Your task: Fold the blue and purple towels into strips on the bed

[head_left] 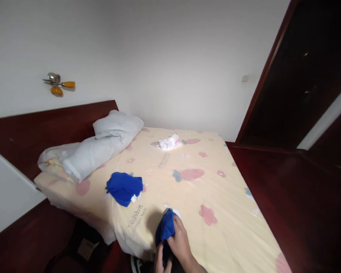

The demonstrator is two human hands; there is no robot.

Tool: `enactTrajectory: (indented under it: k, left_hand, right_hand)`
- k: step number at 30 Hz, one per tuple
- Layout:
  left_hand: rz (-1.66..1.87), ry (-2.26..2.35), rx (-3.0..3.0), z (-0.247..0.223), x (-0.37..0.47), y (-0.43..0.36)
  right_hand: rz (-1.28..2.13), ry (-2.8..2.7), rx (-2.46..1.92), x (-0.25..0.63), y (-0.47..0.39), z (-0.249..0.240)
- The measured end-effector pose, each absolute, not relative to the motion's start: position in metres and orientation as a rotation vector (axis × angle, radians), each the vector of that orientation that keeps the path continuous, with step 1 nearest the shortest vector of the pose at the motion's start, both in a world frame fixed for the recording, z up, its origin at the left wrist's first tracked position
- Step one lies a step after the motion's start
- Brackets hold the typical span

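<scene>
Both hands work at the near edge of the bed: the right hand (179, 240) is curled around a small bunched blue cloth (165, 227), fingers closed on its lower part, while the left hand (160, 262) shows only partly at the bottom of the view, fingers bent beside the same cloth; whether it grips cannot be told. Around them, largest first: the mattress (204, 189) with a pale yellow flowered sheet, a dark wooden headboard (45, 132), a rolled grey-white duvet (96, 146) along it, a folded blue garment (124, 187) well apart from the hands, and a crumpled white cloth (168, 142) near the far wall.
</scene>
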State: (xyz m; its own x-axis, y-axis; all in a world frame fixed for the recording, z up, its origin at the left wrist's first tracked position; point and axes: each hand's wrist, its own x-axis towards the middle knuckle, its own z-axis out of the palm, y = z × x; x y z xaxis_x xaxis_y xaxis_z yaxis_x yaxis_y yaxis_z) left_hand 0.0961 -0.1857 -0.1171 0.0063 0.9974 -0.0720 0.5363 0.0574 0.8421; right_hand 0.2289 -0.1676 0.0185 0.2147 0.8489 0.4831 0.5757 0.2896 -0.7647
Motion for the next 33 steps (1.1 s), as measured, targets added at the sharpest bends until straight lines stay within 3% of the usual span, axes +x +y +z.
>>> enactTrajectory:
  k: [3,10,20,26,33]
  left_hand:
    - [0.935,1.579,1.639,-0.096,0.108,-0.184]
    - [0.992,1.374,1.796,0.032,0.076,-0.133]
    - [1.308,1.224,2.156,0.182,0.025,-0.14]
    - [1.529,1.147,2.158,0.24,0.019,-0.17]
    - [1.265,0.956,2.066,0.283,0.054,-0.116]
  right_hand:
    - [0.374,-1.426,-1.34,0.225,-0.176,0.027]
    - [0.282,-1.1,-1.421,0.27,-0.215,0.067]
    - [0.031,-1.025,-1.421,0.361,-0.312,0.203]
    - [-0.084,-1.029,-1.439,0.376,-0.362,0.241]
    - [-0.205,-1.038,-1.509,0.417,-0.331,0.246]
